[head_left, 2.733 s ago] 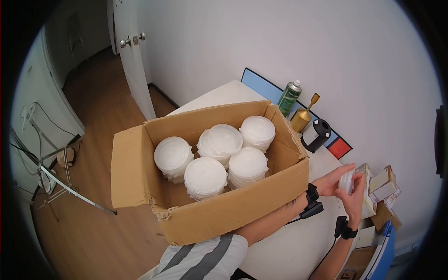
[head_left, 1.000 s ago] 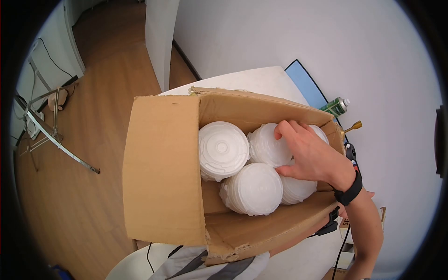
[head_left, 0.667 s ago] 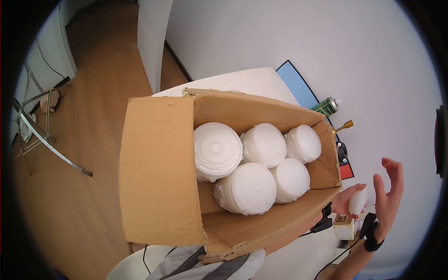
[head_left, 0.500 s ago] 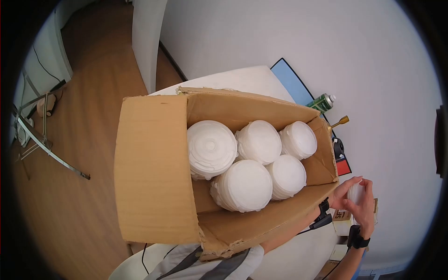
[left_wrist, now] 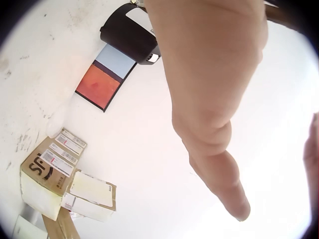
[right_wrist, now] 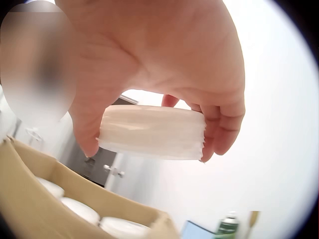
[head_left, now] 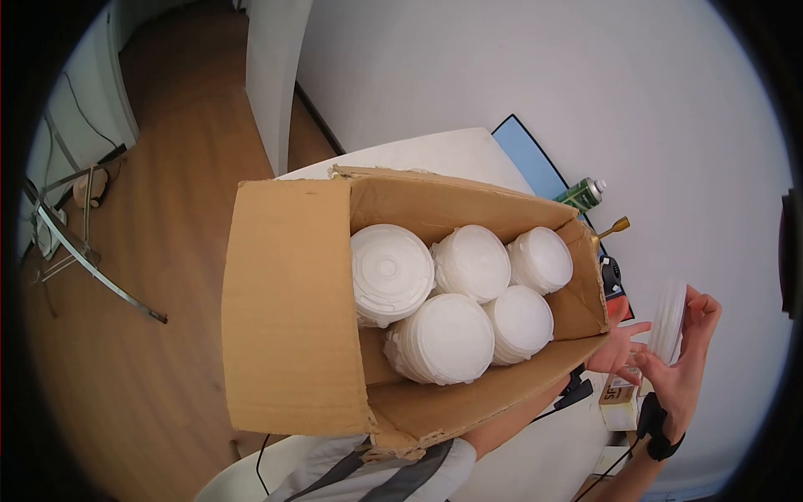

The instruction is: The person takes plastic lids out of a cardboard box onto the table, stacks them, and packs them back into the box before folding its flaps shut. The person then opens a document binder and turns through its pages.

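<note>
Lids (right_wrist: 152,133) partly hide the gripping right hand (right_wrist: 159,57).

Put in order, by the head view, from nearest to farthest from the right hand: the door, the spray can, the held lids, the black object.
1. Held lids: in the right hand's grip.
2. Black object: up and left of that hand.
3. Spray can: farther up and left.
4. Door: far upper left.

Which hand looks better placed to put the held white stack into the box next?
Right, I'd judge: the right hand grips the stack. The left hand appears nearer the box, but it is spread and holds nothing.
</note>
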The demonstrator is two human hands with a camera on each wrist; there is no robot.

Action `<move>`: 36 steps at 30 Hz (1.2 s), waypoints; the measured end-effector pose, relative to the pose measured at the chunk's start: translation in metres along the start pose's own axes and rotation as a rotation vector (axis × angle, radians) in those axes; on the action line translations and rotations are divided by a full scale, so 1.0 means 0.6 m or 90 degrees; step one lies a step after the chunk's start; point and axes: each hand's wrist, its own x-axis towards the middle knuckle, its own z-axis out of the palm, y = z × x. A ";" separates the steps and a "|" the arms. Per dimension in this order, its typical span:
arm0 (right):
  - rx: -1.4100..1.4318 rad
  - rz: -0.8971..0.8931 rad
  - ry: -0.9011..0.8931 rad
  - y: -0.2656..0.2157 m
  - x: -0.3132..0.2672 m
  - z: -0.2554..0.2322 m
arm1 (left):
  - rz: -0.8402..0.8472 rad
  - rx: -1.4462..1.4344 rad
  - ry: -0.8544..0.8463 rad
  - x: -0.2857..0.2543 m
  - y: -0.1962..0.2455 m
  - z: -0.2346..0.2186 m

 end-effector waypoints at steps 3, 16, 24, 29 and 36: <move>0.111 -0.165 -0.263 -0.110 0.069 0.078 | -0.031 0.031 0.053 -0.010 0.002 0.033; 0.080 -0.417 -0.321 -0.220 0.096 0.295 | -0.066 0.240 0.224 -0.036 0.088 0.021; 0.112 -0.344 -0.339 -0.204 0.093 0.327 | -0.115 0.291 0.326 -0.063 0.075 -0.024; 0.147 -0.334 -0.332 -0.201 0.084 0.331 | -0.278 0.281 0.337 -0.006 -0.001 -0.096; 0.069 -0.357 -0.254 -0.181 0.067 0.358 | -0.242 0.313 0.298 -0.006 0.011 -0.101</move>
